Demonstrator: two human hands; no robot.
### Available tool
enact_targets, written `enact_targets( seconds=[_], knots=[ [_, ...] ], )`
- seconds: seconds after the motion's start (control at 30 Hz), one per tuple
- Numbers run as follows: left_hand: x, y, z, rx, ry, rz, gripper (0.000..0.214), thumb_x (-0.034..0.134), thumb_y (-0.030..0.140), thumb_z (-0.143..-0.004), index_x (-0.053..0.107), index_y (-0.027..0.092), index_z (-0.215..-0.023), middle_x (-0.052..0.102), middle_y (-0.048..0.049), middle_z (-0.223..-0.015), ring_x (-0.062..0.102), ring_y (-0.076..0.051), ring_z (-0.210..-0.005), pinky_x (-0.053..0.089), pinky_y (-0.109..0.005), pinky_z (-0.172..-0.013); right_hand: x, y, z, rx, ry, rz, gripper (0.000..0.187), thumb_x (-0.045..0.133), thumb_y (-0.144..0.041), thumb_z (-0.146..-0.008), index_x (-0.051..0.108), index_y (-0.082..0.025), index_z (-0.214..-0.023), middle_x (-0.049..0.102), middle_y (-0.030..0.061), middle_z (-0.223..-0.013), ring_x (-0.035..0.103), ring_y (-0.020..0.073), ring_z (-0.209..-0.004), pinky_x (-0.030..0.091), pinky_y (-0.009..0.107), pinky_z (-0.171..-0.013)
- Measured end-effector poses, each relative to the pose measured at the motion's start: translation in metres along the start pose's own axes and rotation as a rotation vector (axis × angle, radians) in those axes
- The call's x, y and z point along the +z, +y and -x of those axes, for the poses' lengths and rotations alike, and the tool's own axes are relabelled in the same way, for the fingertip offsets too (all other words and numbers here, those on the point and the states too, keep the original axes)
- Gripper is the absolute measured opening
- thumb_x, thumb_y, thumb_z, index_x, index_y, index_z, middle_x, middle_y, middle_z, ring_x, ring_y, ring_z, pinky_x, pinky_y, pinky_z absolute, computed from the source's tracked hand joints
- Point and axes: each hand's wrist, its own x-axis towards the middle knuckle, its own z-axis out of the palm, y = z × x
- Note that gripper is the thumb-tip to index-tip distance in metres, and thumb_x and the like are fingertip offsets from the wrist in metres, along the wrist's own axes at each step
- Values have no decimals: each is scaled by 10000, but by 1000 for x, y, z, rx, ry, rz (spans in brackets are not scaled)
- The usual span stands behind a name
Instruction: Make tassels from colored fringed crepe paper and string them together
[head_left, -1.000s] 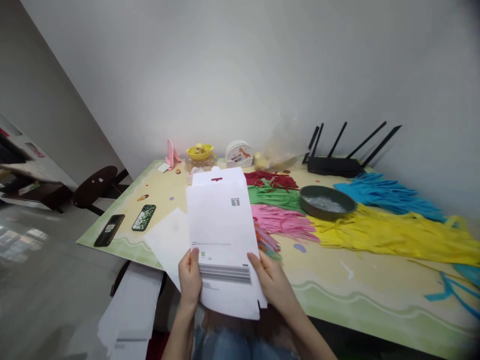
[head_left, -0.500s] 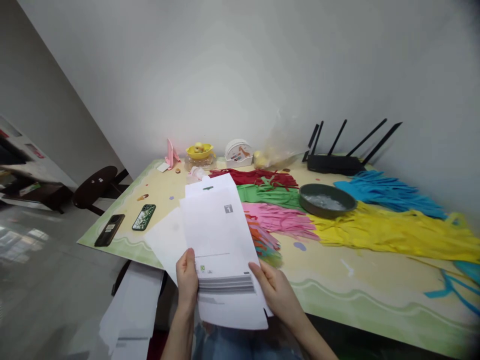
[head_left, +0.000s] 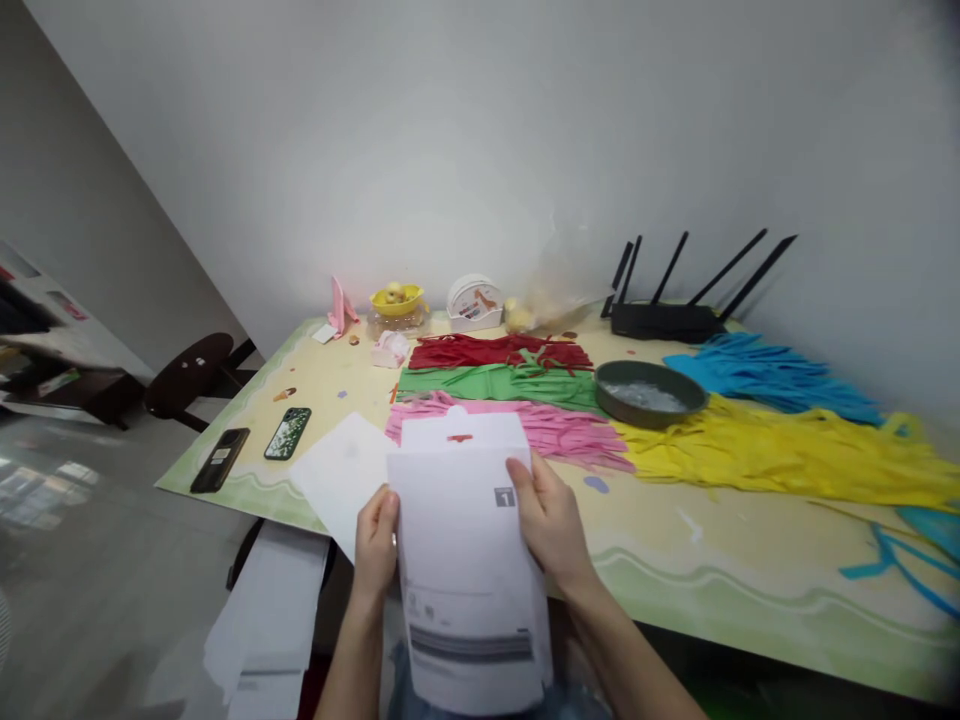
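Note:
Both my hands hold a white printed paper packet (head_left: pixel 469 560) upright over the table's near edge. My left hand (head_left: pixel 375 540) grips its left side, fingers curled round the edge. On the right side my right hand (head_left: pixel 551 520) clasps it near a grey square marked 1. A red mark shows at the packet's top flap. A loose white sheet (head_left: pixel 341 480) lies on the table just left of the packet.
Coloured cut strips lie in piles: red (head_left: pixel 495 352), green (head_left: pixel 495 384), pink (head_left: pixel 555 432), yellow (head_left: pixel 780 452), blue (head_left: pixel 765 375). A grey round pan (head_left: pixel 649 393), a black router (head_left: pixel 667 320) and two phones (head_left: pixel 251 447) are on the table (head_left: pixel 750 560). A dark stool (head_left: pixel 187 370) stands left.
The packet has come down and toward me, uncovering the strip piles behind it. My right hand has shifted up its right side; my left hand still grips the left edge.

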Motion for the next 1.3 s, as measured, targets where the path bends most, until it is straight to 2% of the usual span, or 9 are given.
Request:
enact_targets(
  seconds=[0.1, 0.17, 0.27, 0.43, 0.5, 0.57, 0.67, 1.03, 1.3],
  knots=[
    [-1, 4, -5, -75, 15, 108, 371, 603, 504, -807, 657, 142, -863, 652, -23, -771, 555, -153, -710, 425, -234, -669, 6, 4, 2, -42, -45, 77, 366, 390, -496, -929, 538, -192, -789, 582, 20, -635, 528, 178, -580, 400, 281, -567],
    [1, 7, -6, -64, 73, 114, 370, 609, 486, -813, 669, 134, -911, 684, -36, -820, 598, -173, -768, 451, -249, -718, 9, 10, 5, -19, -55, -16, 311, 470, -499, -899, 525, -194, -926, 583, -3, -634, 546, 174, -572, 417, 276, -554],
    [9, 9, -3, 12, 137, 75, 397, 559, 471, -860, 662, 144, -1060, 697, -74, -1040, 613, -214, -995, 448, -290, -895, 10, 15, 10, -5, 50, -167, 447, 627, -465, -822, 422, -213, -1129, 648, 12, -781, 626, 188, -690, 486, 295, -635],
    [20, 16, 10, 38, 130, 104, 551, 569, 434, -870, 454, 247, -1375, 423, -58, -1472, 368, -195, -1362, 288, -267, -1104, 9, 10, 20, 22, 126, -169, 335, 581, -429, -872, 433, -227, -1095, 690, 64, -914, 669, 207, -802, 518, 333, -704],
    [20, 18, 14, -25, 105, 190, 572, 582, 426, -863, 411, 266, -1385, 511, -78, -1391, 484, -194, -1273, 362, -289, -1055, 9, 8, 24, 34, 119, -192, 309, 543, -428, -897, 442, -221, -1103, 696, 77, -930, 675, 206, -801, 528, 334, -694],
    [18, 20, 15, -89, 84, 294, 512, 616, 404, -844, 431, 273, -1303, 662, -64, -1146, 646, -176, -1013, 479, -291, -896, 9, 7, 26, 41, 106, -241, 292, 518, -424, -911, 456, -213, -1103, 692, 102, -987, 679, 211, -851, 542, 336, -704],
    [16, 21, 15, -87, 116, 387, 335, 689, 338, -792, 481, 251, -1039, 687, 21, -824, 646, -111, -699, 490, -201, -669, 10, 4, 27, 22, 164, -313, 305, 548, -407, -895, 473, -210, -1116, 653, 132, -1116, 657, 218, -987, 549, 342, -779],
    [19, 27, 14, -87, 351, 511, 311, 831, 280, -591, 568, 161, -708, 613, 53, -624, 555, -58, -568, 427, -128, -551, 6, -7, 33, 49, 221, -435, 186, 652, -364, -823, 587, -190, -837, 672, 60, -858, 653, 194, -827, 527, 306, -735],
    [14, 25, 14, -124, 333, 525, 288, 865, 277, -520, 619, 135, -573, 626, 26, -616, 553, -64, -601, 441, -148, -604, 3, 0, 38, 161, 216, -552, 158, 699, -331, -793, 623, -207, -854, 658, 12, -786, 606, 143, -706, 484, 236, -641]
  ],
)
